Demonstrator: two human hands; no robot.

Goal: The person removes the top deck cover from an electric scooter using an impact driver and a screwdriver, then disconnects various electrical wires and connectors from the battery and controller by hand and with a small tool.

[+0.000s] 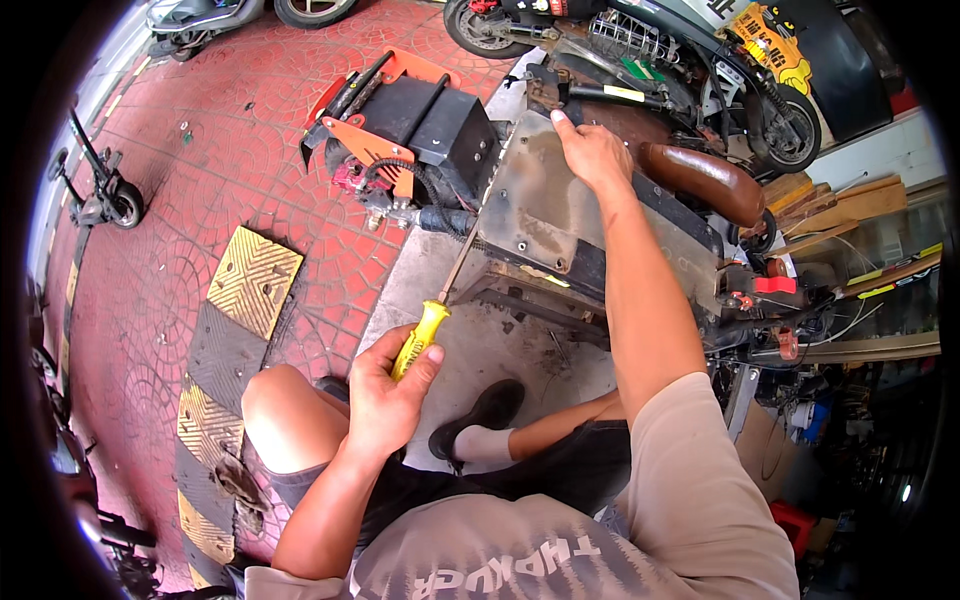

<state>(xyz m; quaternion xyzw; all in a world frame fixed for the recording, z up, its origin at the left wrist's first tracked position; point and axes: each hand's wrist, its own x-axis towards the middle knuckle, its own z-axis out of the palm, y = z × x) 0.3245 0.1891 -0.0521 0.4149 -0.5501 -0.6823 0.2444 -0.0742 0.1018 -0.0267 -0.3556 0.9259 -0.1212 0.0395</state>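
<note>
Clearly, the left hand point(388, 400) grips a yellow-handled screwdriver point(424, 335).
Its tip is indistinct; farther, the right hand point(598, 158) rests on a scuffed panel point(535, 200), grip unclear.

From here I can't tell whether the screwdriver point(431, 318) meets the metal plate point(540, 190) at its left corner, the left hand point(392, 392) hides the handle's end, and the view's top edge crops a motorbike point(208, 17).

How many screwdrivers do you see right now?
1: the yellow-handled metal screwdriver in the left hand's grip, its shaft angled toward the grimy flat rectangular panel. More may be hidden in the dark clutter at lower right.
</note>
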